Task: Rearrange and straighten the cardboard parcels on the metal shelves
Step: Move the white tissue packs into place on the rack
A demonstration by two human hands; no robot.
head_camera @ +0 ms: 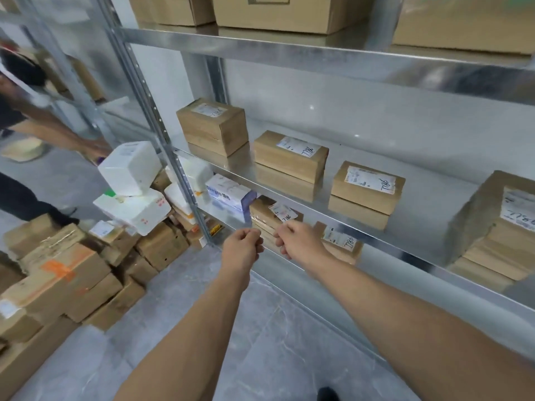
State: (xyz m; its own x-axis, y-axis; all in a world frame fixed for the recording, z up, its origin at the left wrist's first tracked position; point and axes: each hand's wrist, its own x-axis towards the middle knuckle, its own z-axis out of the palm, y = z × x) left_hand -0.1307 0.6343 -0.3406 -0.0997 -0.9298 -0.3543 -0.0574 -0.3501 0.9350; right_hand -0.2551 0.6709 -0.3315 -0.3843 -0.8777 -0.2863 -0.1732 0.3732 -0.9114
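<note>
Middle-shelf parcels (291, 157) sat straight. Our left hand (241, 247) and right hand (296, 241) (curled, empty) hovered by a skewed lower parcel (262, 211)

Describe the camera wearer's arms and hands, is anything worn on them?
Both forearms are bare right to the picture's lower edge; no sleeves show. The left hand and right hand are ungloved. No watch, bracelet or ring is visible on the wrists or the fingers that show, though the picture is slightly blurred.

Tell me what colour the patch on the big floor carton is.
The patch is orange; head view.
</note>
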